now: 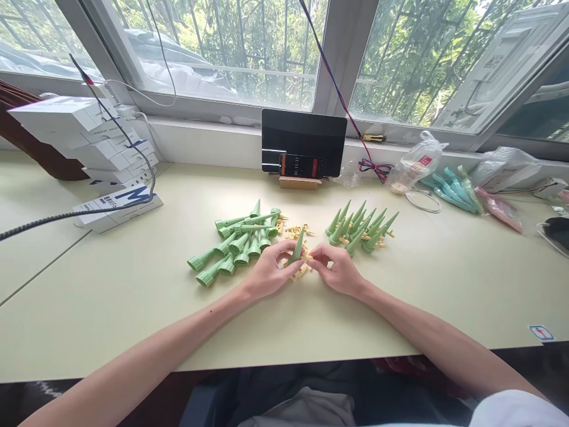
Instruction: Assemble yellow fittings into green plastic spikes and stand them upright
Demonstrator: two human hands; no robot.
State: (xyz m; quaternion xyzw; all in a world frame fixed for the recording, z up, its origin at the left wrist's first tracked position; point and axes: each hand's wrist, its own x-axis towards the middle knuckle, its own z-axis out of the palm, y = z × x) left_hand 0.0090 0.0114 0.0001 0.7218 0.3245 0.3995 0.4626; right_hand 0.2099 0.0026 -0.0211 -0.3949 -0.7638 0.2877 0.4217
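The left hand (269,273) grips a green cone (297,246) between thumb and fingers, tip up and slightly tilted, above the yellow parts (304,271) on the table (267,332). The right hand (338,270) is in a narrow pinch, apparently on a yellow peg (310,256) beside the cone. Hold the cone firmly near its base; keep the peg's free end exposed and square to the cone wall. Loose cones (240,244) lie left; pegged cones (355,237) stand right.
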